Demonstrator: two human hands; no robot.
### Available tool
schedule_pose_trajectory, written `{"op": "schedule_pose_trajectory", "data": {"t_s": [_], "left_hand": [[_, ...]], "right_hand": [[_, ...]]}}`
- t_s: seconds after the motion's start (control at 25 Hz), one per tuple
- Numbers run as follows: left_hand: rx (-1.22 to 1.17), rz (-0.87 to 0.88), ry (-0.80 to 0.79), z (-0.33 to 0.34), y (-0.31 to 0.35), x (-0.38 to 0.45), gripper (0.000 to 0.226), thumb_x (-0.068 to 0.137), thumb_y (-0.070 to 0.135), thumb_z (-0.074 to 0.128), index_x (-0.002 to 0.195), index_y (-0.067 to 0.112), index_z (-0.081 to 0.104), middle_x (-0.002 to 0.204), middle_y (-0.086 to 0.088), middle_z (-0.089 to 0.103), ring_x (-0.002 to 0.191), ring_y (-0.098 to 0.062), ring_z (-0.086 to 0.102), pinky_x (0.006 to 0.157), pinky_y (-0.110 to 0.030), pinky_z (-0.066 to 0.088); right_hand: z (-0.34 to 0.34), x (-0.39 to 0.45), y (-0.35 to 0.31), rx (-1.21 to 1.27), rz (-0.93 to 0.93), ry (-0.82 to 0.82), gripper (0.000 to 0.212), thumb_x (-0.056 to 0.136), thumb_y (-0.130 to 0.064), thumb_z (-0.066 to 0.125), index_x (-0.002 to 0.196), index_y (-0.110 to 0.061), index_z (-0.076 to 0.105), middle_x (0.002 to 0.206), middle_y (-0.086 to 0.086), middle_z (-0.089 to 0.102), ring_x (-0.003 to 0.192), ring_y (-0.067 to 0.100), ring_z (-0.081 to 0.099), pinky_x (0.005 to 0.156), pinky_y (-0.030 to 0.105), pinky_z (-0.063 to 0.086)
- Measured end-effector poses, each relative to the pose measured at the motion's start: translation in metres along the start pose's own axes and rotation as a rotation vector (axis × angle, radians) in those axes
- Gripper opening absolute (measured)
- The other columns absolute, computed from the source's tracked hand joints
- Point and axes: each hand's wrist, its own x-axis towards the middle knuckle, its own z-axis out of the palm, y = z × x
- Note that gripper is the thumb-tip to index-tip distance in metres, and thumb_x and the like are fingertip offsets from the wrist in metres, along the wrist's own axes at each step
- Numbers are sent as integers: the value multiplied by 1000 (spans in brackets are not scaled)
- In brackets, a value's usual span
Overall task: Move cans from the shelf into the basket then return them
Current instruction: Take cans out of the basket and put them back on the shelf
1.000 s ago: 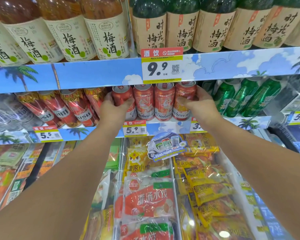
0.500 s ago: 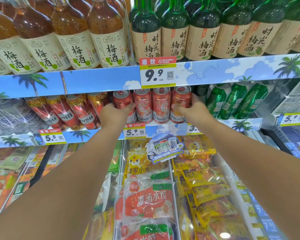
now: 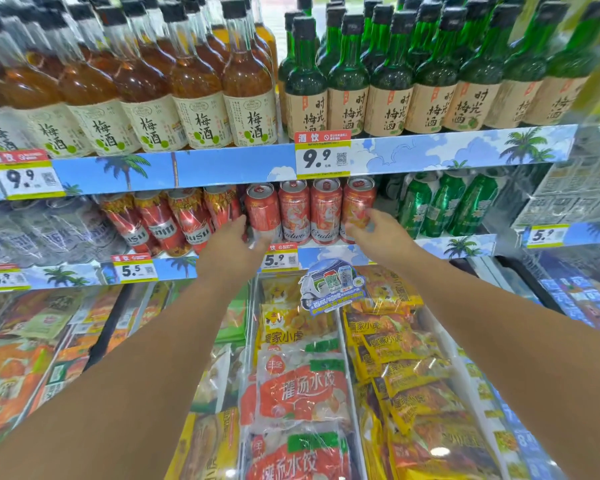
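Several red beer cans stand in a row on the middle shelf. My left hand hovers just in front of the leftmost red can, fingers relaxed and spread, holding nothing. My right hand is at the rightmost red can. Its fingers are loose and blurred near the can's lower part, not wrapped round it. No basket is in view.
Bottles with cream labels fill the top shelf, amber at left, green at right. Slanted red cans sit left of the row, green cans right. An open freezer of packaged food lies below my arms.
Both hands, which were wrapped round the outer red cans, have let go and drawn back toward me. The cans stay on the shelf. My view has moved back and shows more of the top shelf.
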Motion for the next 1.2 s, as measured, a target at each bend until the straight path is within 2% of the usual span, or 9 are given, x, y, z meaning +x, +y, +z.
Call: {"op": "schedule_pose_trajectory", "data": {"t_s": [0.04,0.12,0.28,0.36,0.56,0.96,1.04,1.12,1.2], "left_hand": [[70,51,-2,-5,-5,-5,79,94,69,48,155,18,41,156,-6,46,142,-28,43,111,-47,41],[208,133,4,-16,-14,-15,83,93,73,37,157,20,38,162,-11,36,149,-31,32,117,-52,35],[402,260,-22,-40,-31,-36,81,96,68,40,162,25,23,170,-11,13,156,-33,11,125,-55,13],[439,312,-34,-53,-40,-49,80,97,67,40,163,27,17,171,-9,7,157,-31,5,126,-54,7],[409,352,-4,-87,-59,-88,77,97,65,41,162,26,23,169,-6,17,157,-27,10,126,-51,10],[378,197,97,-165,-83,-226,80,96,69,41,163,32,19,171,-1,10,157,-23,8,127,-49,11],[357,157,93,-178,-90,-265,80,95,70,42,162,29,24,170,-4,15,157,-25,13,125,-50,18],[355,132,127,-188,-101,-304,80,92,72,39,158,26,35,166,-7,27,152,-29,29,120,-50,30],[376,104,133,-202,-114,-344,77,92,70,44,155,27,40,163,-7,34,147,-29,36,118,-50,33]], "right_hand": [[-1,-8,-3,-102,-74,5,60,101,-46,56,151,-15,41,153,8,42,135,26,44,105,34,36],[-2,-27,-11,-243,-180,19,68,101,-47,55,157,-17,33,162,5,30,150,24,26,118,37,25],[5,-65,-31,-448,-214,16,75,101,-55,48,162,-24,18,170,-3,6,156,18,4,124,41,14],[11,-82,-42,-540,-262,32,77,102,-56,47,163,-24,14,171,-3,1,157,19,1,124,39,12],[28,-128,-71,-626,-307,59,80,100,-61,43,163,-24,10,171,-1,2,157,21,2,126,39,12],[28,-250,-132,-602,-458,-15,79,102,-59,41,163,-23,6,171,-2,0,157,18,1,124,38,11],[34,-282,-139,-583,-524,-37,78,103,-57,42,163,-23,6,171,-2,1,157,18,1,124,38,11],[43,-311,-145,-555,-567,-69,77,103,-54,44,163,-22,8,171,-2,2,157,18,1,124,38,12],[57,-338,-155,-560,-610,-97,78,102,-55,45,163,-21,10,171,-1,3,157,17,1,124,38,13]]}}
